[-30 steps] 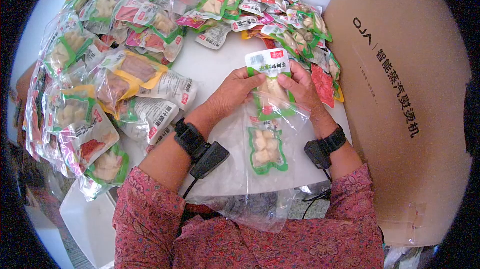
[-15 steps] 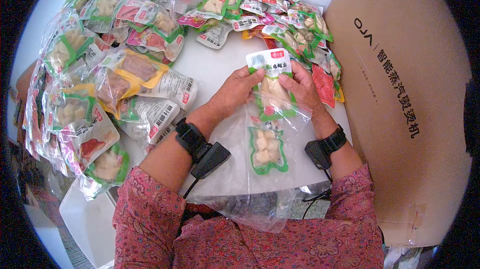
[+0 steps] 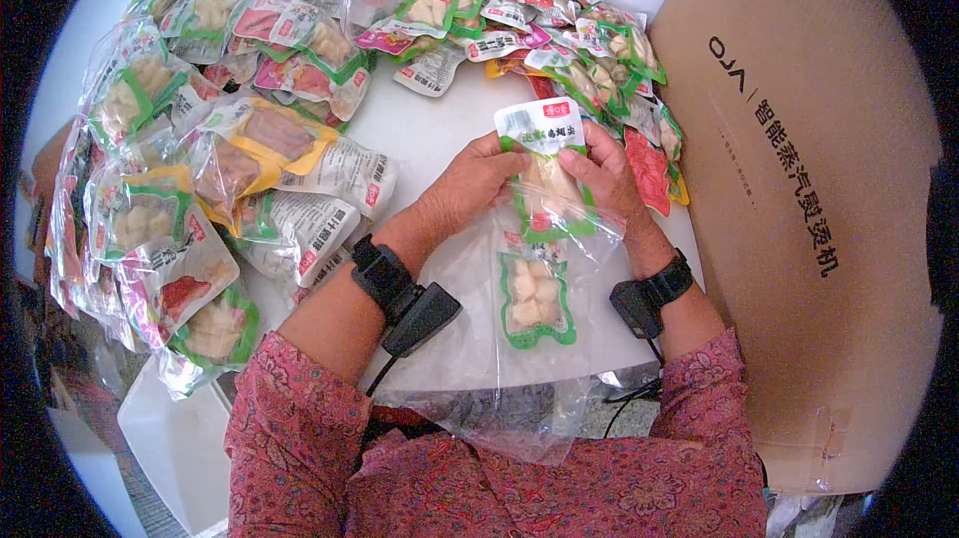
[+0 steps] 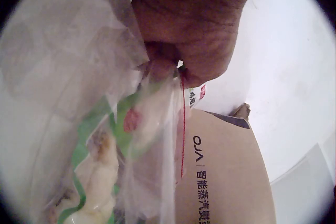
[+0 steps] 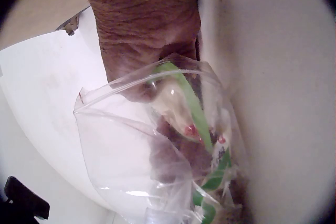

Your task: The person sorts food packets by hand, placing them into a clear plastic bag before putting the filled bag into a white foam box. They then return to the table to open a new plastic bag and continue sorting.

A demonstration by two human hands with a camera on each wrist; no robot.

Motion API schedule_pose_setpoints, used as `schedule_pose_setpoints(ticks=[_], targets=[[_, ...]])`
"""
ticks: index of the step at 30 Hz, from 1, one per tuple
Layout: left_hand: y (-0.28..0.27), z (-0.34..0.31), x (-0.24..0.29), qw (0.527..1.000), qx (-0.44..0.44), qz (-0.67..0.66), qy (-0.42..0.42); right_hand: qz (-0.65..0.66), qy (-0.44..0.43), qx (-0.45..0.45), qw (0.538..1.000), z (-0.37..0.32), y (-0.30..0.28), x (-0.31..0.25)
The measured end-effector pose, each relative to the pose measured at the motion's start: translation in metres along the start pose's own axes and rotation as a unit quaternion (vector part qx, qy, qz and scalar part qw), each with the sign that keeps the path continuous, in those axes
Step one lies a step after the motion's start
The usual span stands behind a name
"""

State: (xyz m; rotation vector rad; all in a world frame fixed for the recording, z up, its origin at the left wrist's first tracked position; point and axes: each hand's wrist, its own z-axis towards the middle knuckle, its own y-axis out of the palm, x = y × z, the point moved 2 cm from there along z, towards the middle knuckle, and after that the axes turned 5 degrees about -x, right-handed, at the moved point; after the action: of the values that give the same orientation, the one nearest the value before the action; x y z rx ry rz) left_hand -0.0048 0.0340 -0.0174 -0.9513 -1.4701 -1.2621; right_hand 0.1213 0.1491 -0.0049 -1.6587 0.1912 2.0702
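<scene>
In the head view, a white and green food packet (image 3: 547, 178) with pale pieces is held upright between both hands. My left hand (image 3: 472, 183) grips its left edge, with the thumb at the front. My right hand (image 3: 605, 173) pinches its right side, thumb over the front. The packet's lower part is within the mouth of a clear zip bag (image 3: 534, 418), which hangs toward the body. Lower in this bag sits another green-edged packet (image 3: 534, 300) with pale chunks. The right wrist view shows the bag's mouth (image 5: 136, 83) around the packet, below the right hand.
A large clear bag full of packets (image 3: 215, 208) lies on the left of the white table (image 3: 440, 123). Loose packets (image 3: 589, 58) are piled at the back right. A tall cardboard box (image 3: 799, 188) stands along the right side. A white bin (image 3: 180, 448) is at lower left.
The held packet has shifted very slightly to the right. My left thumb sits a little lower at its edge. The bag and the packet lower in it have barely moved.
</scene>
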Motion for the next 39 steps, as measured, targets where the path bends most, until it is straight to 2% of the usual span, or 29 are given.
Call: schedule_pose_setpoints(ticks=[10,24,26,27,29,30,35,39], targets=[[0.000,0.001,-0.001,0.999,-0.035,-0.012,0.018,-0.013,0.005,0.010,1.000,-0.001,0.000,-0.005],[-0.003,0.003,-0.002,0.999,-0.035,0.003,0.009,-0.005,-0.004,0.006,1.000,0.000,-0.001,-0.004],[-0.001,0.002,-0.003,0.999,-0.041,0.012,0.008,0.003,0.014,0.064,0.998,-0.002,-0.006,-0.001],[0.002,0.002,-0.004,0.999,-0.048,0.007,0.021,0.003,0.014,0.064,0.998,-0.002,-0.007,-0.003],[0.003,0.003,-0.005,0.998,-0.055,0.001,0.035,-0.007,-0.026,0.102,0.994,0.000,-0.010,-0.012],[0.002,0.003,-0.005,0.997,-0.075,0.022,0.021,0.031,-0.032,0.119,0.992,0.000,-0.010,-0.012],[0.003,0.004,-0.007,0.993,-0.115,0.033,0.013,0.037,-0.034,0.126,0.991,0.000,-0.014,-0.007],[0.008,0.010,-0.014,0.991,-0.119,-0.004,0.066,0.020,-0.040,0.128,0.991,0.001,-0.015,-0.006]])
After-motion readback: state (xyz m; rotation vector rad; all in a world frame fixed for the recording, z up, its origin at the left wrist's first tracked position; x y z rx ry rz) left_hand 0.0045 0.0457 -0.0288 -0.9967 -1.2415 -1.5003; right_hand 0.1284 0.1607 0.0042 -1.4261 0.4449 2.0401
